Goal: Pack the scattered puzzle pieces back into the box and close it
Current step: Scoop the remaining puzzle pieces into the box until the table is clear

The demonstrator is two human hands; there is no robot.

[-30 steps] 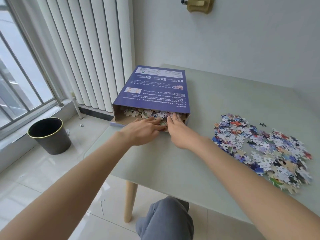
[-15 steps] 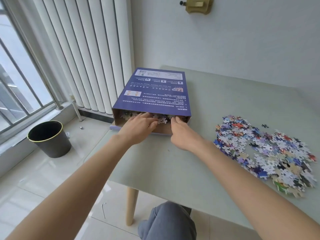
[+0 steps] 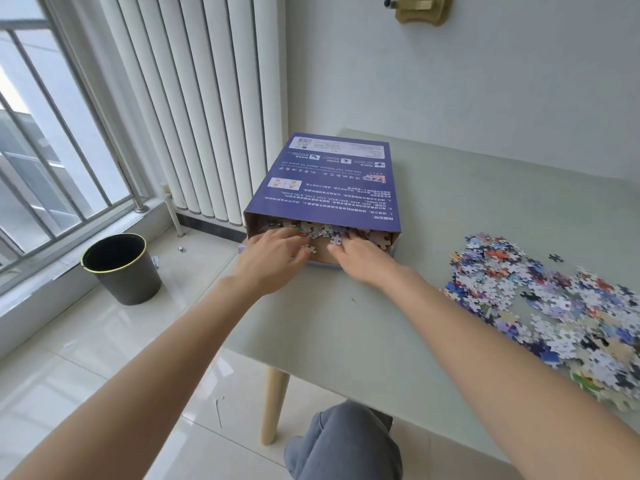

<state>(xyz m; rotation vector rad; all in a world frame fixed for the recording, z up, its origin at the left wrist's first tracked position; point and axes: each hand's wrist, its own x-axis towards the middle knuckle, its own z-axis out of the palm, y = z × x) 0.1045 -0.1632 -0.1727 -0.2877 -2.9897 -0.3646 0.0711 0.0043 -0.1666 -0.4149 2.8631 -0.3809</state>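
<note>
- counter [image 3: 346, 341]: pale green; blue box [image 3: 329, 181] lies flat at far-left corner, open end twd person
- loose puzzle pieces [image 3: 554, 306] heaped at R, well apart from box; more pieces inside box mouth
- left hand [image 3: 273, 259] & right hand [image 3: 363, 258] at box opening, fingers straight, pressing on pieces there
</note>
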